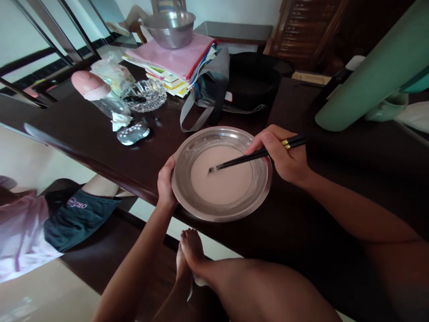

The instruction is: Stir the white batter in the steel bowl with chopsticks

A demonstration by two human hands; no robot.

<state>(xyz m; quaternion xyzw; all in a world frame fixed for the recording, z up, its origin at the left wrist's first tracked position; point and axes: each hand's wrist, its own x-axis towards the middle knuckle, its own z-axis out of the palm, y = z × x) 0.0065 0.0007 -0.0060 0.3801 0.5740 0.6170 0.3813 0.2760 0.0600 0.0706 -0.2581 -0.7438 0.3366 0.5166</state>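
Observation:
A wide metal bowl (223, 214) stands near the edge of the dark table, with a smooth pale pinkish liquid (219, 185) in it. My left hand (166, 181) grips the bowl's left rim; its thumb and fingers are partly hidden by the bowl. Black chopsticks (241, 158) with gold bands are held in my closed right hand (284, 154), above the bowl's right side. Their tips, coated with some of the liquid, reach over the middle of the bowl at the liquid's surface. Whether they dip in is hard to tell.
Left on the table (100, 147) are a game controller (133, 133), a glass ashtray (147, 96) and a pink-topped bottle (97, 91). Behind are a pink folder (170, 56) bearing another metal bowl (172, 31), and a grey bag (214, 80). A green cylinder (365, 80) leans right. Another person (77, 219) sits left.

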